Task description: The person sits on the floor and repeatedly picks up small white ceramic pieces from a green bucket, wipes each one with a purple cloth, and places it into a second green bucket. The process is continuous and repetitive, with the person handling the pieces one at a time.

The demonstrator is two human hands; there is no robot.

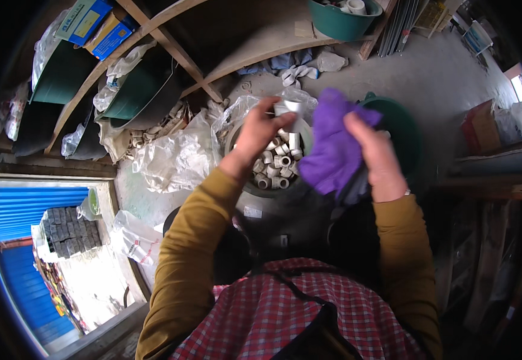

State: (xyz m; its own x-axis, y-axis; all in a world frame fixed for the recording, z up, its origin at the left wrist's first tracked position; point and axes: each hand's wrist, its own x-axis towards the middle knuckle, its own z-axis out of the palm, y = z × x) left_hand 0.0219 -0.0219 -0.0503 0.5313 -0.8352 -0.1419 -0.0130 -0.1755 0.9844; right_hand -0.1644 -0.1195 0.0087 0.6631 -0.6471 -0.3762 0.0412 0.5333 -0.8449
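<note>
White plastic fitting (289, 107) in left hand (255, 135), crumpled purple cloth (335, 144) in right hand (376, 157)

- My left hand (255, 135) holds a pipe fitting (289, 108) above the basin of fittings (276, 162).
- My right hand (376, 157) holds a cloth (333, 147) right of that basin.
- Plastic bags (177, 156) lie left of it.
- Shelves (213, 36) stand behind.

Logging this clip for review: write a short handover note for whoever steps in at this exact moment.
Left hand holds one white pipe fitting above the basin of white fittings.
Right hand grips a purple cloth, beside the fitting.
An empty-looking green basin sits to the right.
Done: one fitting lifted out.
Left: many fittings remain in the basin; whether any are wiped cannot be told.
</note>
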